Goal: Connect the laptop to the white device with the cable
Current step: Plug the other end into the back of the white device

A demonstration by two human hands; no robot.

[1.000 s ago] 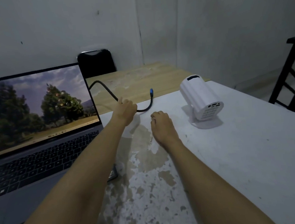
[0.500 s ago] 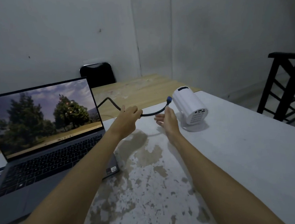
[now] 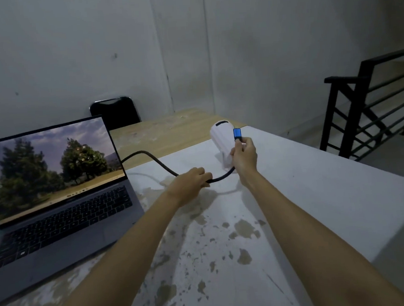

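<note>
An open grey laptop (image 3: 63,212) stands at the left of the white table (image 3: 321,204), its screen showing trees. A black cable (image 3: 153,158) runs from behind the laptop's right side across the table. My left hand (image 3: 191,184) grips the cable's middle just above the table. My right hand (image 3: 244,155) holds the cable's end upright, with its blue plug (image 3: 237,133) pointing up in front of the white device (image 3: 221,139). The white device stands on its foot behind my right hand, partly hidden by it.
A black chair back (image 3: 114,112) stands behind the laptop, beside a wooden tabletop (image 3: 170,133). A black metal railing (image 3: 373,105) runs along the right. The white table's paint is worn in patches near me. Grey walls close off the back.
My right hand has taken the plug end and lifted it upright in front of the white device. My left hand has slid along the cable and lowered toward the table.
</note>
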